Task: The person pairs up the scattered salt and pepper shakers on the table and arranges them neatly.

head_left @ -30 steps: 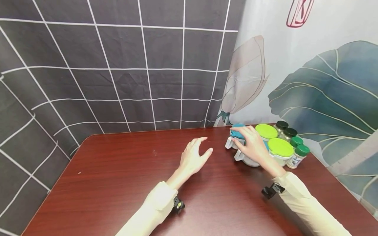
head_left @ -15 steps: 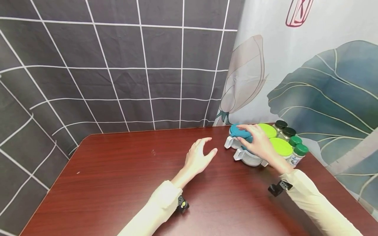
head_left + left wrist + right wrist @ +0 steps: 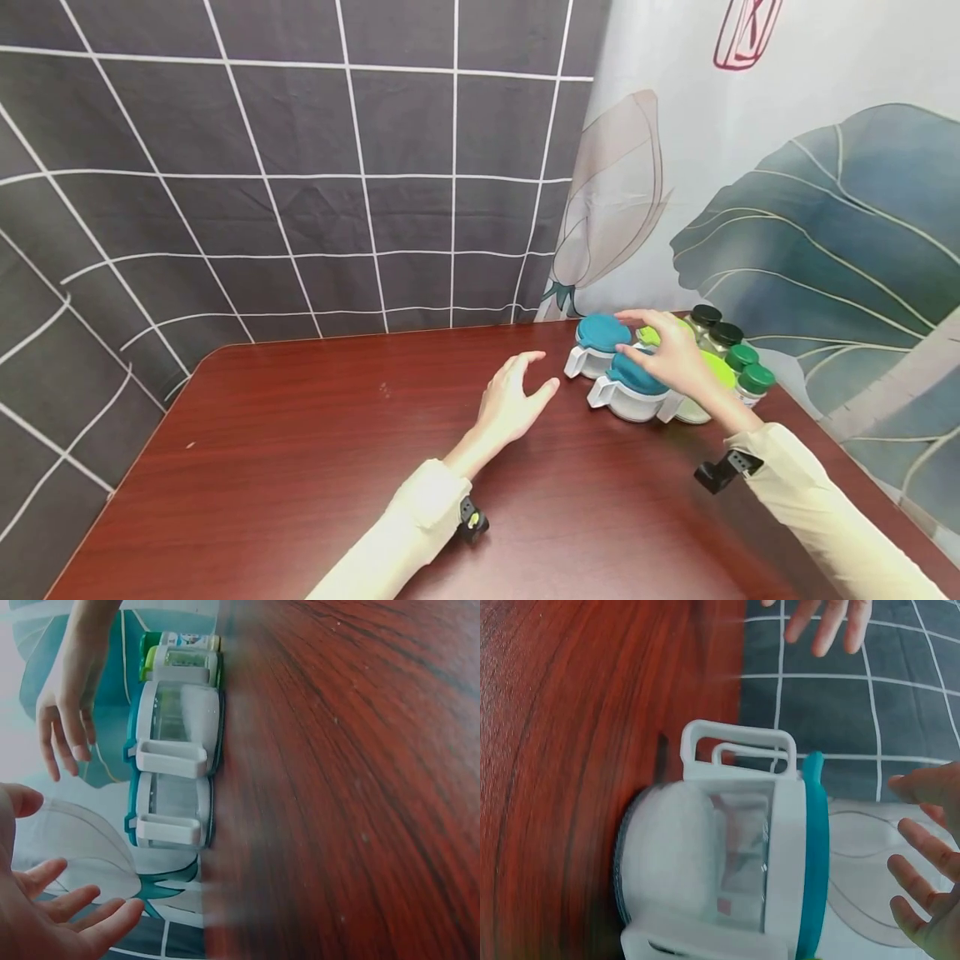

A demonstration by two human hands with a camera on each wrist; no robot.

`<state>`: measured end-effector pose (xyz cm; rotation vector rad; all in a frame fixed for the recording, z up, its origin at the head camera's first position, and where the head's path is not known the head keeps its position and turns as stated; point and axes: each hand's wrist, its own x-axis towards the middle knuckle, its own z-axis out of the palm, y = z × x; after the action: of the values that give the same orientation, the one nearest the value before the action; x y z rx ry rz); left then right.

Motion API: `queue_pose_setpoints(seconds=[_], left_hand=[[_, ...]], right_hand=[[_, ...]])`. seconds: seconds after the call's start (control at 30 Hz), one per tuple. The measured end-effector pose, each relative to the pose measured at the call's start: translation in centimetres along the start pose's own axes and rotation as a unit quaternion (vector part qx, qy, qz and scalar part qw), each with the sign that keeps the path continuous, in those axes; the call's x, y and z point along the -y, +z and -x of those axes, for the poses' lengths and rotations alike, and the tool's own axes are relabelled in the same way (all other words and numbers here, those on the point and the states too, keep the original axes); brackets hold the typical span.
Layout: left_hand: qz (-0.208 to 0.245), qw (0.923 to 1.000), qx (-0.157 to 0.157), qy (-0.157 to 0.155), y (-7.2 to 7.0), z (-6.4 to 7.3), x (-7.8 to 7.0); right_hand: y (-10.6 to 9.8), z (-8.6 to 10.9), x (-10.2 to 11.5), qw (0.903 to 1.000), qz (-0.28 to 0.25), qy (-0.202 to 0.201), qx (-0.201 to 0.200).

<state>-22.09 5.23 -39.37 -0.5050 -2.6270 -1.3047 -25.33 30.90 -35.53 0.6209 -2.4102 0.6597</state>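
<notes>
Over the red-brown table (image 3: 300, 467), before the dark gridded cloth (image 3: 300, 212), holding the left hand (image 3: 512, 404) raised, thumb and fingers spread, apart from two blue-lidded jars (image 3: 634, 407) standing at the far right. Poising the right hand (image 3: 673, 357), also spread, above the lids (image 3: 632, 377), partly masking the lime-lidded jars (image 3: 722, 369) alongside, with black-capped jars (image 3: 725, 335) and green-capped bottles (image 3: 756, 379) crowding close behind.

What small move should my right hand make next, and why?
I'd probably lower the right hand toward the nearer blue-lidded jar: the left wrist view shows that hand empty, higher than the jar's lid and not touching it.
</notes>
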Motion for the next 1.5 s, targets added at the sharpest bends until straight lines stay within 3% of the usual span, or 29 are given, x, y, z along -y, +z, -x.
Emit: queue_pose_setpoints(seconds=[0.23,0.33,0.6,0.93,1.23,1.5], left_hand=[[0.013,0.9999,0.006,0.003,0.5,-0.4,-0.3],[0.026,0.9996,0.009,0.001,0.7,-0.6,-0.5],[0.053,0.9986,0.004,0.003,1.4,-1.1,-0.9],[0.091,0.9955,0.021,0.010,2.6,-1.5,-1.4],[0.097,0.9950,0.024,0.001,3.7,-2.0,-2.2],[0.120,0.9922,0.031,-0.001,4.6,-2.4,-2.7]], right_hand=[[-1.0,-0.2,-1.0,0.9983,-0.017,0.044,0.034],[-1.3,-0.3,-1.4,0.9979,-0.015,0.045,0.043],[-1.9,-0.3,-2.2,0.9972,-0.022,0.055,0.045],[-2.8,-0.2,-3.5,0.9956,-0.038,0.074,0.045],[-3.7,0.3,-4.3,0.9970,-0.005,0.067,0.038],[-4.7,0.7,-5.7,0.9940,-0.014,0.094,0.053]])
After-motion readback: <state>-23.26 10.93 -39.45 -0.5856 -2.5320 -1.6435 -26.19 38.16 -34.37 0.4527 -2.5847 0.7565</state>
